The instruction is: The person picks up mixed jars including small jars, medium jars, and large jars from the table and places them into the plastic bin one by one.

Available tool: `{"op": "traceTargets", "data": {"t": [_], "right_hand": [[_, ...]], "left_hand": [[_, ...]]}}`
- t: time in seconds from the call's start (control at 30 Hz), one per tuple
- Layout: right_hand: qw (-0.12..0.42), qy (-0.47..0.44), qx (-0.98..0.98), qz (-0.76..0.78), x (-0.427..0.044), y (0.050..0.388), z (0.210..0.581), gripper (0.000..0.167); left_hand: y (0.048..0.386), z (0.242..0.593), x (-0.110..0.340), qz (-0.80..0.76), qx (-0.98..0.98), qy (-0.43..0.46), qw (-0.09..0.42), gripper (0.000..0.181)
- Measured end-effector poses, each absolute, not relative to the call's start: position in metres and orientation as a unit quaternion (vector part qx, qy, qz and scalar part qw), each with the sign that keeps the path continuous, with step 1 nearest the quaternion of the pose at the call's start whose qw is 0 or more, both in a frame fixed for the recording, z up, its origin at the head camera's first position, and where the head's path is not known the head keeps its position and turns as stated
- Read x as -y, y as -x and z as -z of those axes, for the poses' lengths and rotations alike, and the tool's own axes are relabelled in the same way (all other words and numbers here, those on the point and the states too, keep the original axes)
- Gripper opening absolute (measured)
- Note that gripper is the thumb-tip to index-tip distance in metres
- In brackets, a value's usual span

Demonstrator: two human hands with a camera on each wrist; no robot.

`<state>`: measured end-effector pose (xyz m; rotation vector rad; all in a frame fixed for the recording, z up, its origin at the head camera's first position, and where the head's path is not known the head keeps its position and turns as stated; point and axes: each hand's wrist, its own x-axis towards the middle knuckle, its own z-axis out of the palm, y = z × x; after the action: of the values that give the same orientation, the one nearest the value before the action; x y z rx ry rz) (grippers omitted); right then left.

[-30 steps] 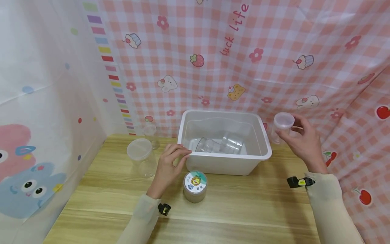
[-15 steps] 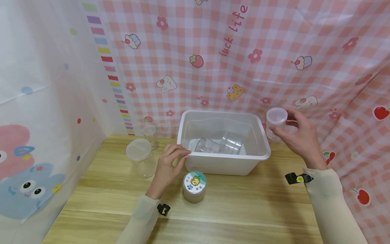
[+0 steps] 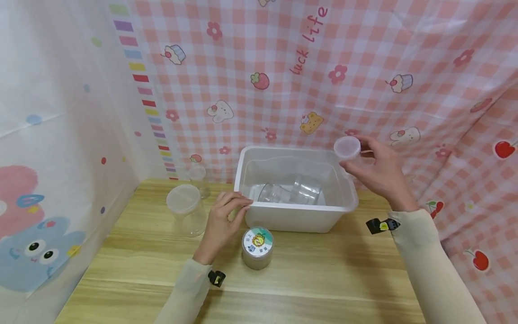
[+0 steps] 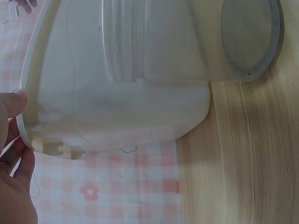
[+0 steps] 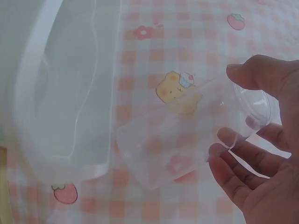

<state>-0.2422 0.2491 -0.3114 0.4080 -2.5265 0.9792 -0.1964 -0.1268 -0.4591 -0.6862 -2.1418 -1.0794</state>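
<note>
A clear plastic jar (image 3: 347,148) with a frosted lid is in my right hand (image 3: 382,168), held near its top between thumb and fingers. The jar is raised at the right end of a white plastic tub (image 3: 295,219); its see-through body (image 5: 173,133) slants in the right wrist view. Two clear jars (image 3: 305,191) lie on their sides inside the tub. My left hand (image 3: 221,220) pinches the tub's near left rim, thumb and fingers on either side of it in the left wrist view.
A round tin (image 3: 257,248) with a sunflower label stands before the tub. To the left stand a large lidded clear jar (image 3: 186,211) and a slimmer one (image 3: 198,177) behind it. A pink checked cloth (image 3: 259,58) hangs close behind the tub.
My right hand has carried the clear jar leftward and up, from beside the tub to its right rim. The left hand stays on the rim.
</note>
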Motion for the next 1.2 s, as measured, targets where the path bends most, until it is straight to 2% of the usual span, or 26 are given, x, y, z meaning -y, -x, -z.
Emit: {"op": "traceTargets", "data": {"t": [0.37,0.63,0.87,1.2], "right_hand": [[0.161,-0.180,0.905,-0.349,-0.227,0.258,0.311,0.061],[0.134,-0.203,0.915,-0.323,-0.210,0.267,0.311,0.063],[0.129,-0.217,0.923,-0.292,-0.196,0.278,0.310,0.064],[0.094,-0.225,0.935,-0.258,-0.182,0.296,0.309,0.068]], "left_hand": [[0.198,0.460,0.128,0.408,0.816,0.261,0.316,0.014],[0.199,0.461,0.128,0.406,0.811,0.265,0.328,0.017],[0.197,0.460,0.128,0.407,0.815,0.261,0.321,0.016],[0.197,0.460,0.129,0.404,0.819,0.262,0.314,0.015]]}}
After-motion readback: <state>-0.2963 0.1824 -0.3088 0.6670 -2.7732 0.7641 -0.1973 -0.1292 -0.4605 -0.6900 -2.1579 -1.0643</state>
